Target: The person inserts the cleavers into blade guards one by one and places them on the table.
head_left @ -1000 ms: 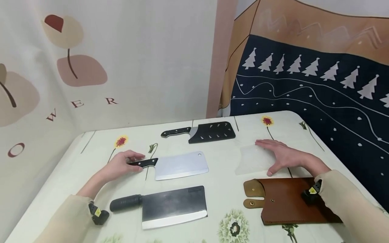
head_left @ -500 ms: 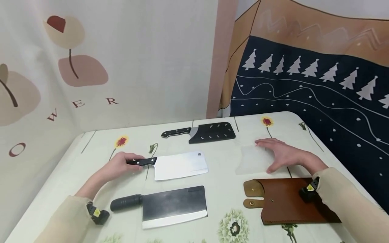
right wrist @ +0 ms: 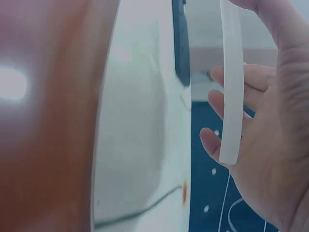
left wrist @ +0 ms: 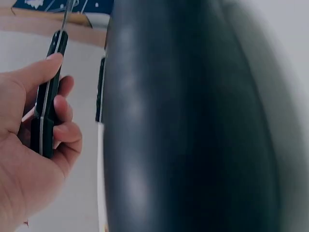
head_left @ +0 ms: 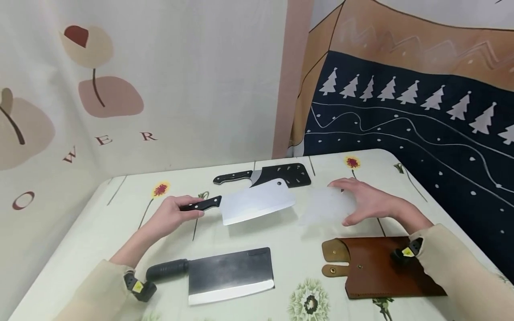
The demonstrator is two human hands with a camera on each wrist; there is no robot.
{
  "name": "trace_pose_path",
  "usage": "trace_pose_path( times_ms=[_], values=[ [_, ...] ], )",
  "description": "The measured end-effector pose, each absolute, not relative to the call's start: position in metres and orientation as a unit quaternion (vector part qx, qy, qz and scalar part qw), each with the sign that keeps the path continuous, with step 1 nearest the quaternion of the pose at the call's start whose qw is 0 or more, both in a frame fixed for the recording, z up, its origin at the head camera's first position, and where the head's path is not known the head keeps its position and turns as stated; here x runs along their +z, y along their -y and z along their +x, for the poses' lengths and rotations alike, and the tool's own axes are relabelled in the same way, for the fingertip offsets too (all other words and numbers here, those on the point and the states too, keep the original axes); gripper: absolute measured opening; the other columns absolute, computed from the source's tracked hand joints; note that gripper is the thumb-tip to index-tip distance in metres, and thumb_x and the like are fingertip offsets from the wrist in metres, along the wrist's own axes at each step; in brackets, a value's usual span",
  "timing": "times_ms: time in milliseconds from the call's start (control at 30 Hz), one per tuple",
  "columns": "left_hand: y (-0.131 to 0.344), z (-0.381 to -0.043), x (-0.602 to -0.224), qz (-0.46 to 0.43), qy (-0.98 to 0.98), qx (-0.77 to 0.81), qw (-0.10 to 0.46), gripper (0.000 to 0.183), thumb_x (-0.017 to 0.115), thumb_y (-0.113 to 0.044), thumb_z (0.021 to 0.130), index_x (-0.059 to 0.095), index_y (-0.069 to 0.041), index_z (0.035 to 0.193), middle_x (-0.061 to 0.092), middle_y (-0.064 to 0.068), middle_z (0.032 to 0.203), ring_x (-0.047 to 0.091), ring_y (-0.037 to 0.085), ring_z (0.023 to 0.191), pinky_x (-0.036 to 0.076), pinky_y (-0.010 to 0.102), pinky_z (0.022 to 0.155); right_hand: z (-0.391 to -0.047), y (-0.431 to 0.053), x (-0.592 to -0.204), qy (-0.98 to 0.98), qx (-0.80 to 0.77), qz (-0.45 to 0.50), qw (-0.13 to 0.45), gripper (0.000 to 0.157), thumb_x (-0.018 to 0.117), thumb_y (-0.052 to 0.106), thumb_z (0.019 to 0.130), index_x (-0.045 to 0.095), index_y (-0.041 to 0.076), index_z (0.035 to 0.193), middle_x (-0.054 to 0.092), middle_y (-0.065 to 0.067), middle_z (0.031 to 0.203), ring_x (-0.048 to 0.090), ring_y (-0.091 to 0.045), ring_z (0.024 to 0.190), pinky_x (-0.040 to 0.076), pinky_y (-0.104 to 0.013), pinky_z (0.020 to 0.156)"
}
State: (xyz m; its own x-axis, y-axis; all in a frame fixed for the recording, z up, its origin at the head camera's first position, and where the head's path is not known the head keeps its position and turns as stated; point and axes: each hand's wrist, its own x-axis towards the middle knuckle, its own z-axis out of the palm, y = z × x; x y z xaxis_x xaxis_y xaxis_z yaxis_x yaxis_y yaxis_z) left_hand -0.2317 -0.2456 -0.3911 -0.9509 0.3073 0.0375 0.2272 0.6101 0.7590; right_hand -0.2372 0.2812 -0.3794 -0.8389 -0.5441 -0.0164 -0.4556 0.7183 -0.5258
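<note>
In the head view my left hand [head_left: 166, 218] grips the black riveted handle of a cleaver [head_left: 257, 203], whose bright blade is tilted up above the table and points right. The left wrist view shows the thumb on one side of that handle [left wrist: 46, 104] and curled fingers on the other. My right hand [head_left: 371, 203] holds a translucent white blade cover [head_left: 327, 206] between thumb and fingers, off the table. Edge-on in the right wrist view, the cover [right wrist: 233, 96] stands between thumb and fingers. A short gap separates the blade's end from the cover.
Behind lies another cleaver in a black slotted blade guard [head_left: 295, 175], partly overlapped by the raised blade. Nearer me lies a dark-bladed cleaver [head_left: 229, 274] with a thick black handle. A brown leather sheath [head_left: 381, 267] lies below my right forearm. Curtains [head_left: 201, 89] hang behind the table.
My left hand has lifted the cleaver off the table, moving it up and right with its tip raised. My right hand has raised the translucent cover and shifted it slightly left.
</note>
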Motion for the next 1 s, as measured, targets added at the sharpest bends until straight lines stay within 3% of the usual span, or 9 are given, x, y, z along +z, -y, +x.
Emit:
trace_pose_path(
  times_ms=[233, 533, 1000],
  values=[
    [0.235, -0.231, -0.39, 0.126, -0.899, 0.417, 0.038, 0.039, 0.081, -0.015, 0.088, 0.073, 0.002, 0.122, 0.071, 0.017, 0.114, 0.055, 0.025, 0.086, 0.042, 0.029, 0.063, -0.233, -0.264, -0.373, -0.92, -0.261, -0.282, 0.076, 0.089, 0.092, 0.037, 0.066, 0.055, 0.007, 0.142, 0.051, -0.02, 0.145, 0.044, -0.039, 0.13, 0.041, -0.065, 0.102],
    [0.24, -0.227, -0.393, 0.116, -0.897, 0.426, 0.03, 0.037, 0.082, -0.013, 0.087, 0.074, 0.0, 0.121, 0.072, 0.015, 0.111, 0.056, 0.025, 0.087, 0.042, 0.028, 0.064, -0.226, -0.255, -0.376, -0.917, -0.271, -0.283, 0.071, 0.09, 0.091, 0.037, 0.066, 0.054, 0.009, 0.144, 0.051, -0.018, 0.145, 0.046, -0.037, 0.127, 0.044, -0.064, 0.098],
    [0.237, -0.227, -0.391, 0.117, -0.896, 0.428, 0.027, 0.036, 0.081, -0.013, 0.088, 0.074, 0.001, 0.12, 0.072, 0.015, 0.11, 0.055, 0.025, 0.086, 0.043, 0.028, 0.065, -0.229, -0.249, -0.376, -0.923, -0.267, -0.271, 0.062, 0.094, 0.091, 0.04, 0.067, 0.053, 0.007, 0.146, 0.048, -0.02, 0.148, 0.044, -0.04, 0.13, 0.042, -0.067, 0.1]
  ],
)
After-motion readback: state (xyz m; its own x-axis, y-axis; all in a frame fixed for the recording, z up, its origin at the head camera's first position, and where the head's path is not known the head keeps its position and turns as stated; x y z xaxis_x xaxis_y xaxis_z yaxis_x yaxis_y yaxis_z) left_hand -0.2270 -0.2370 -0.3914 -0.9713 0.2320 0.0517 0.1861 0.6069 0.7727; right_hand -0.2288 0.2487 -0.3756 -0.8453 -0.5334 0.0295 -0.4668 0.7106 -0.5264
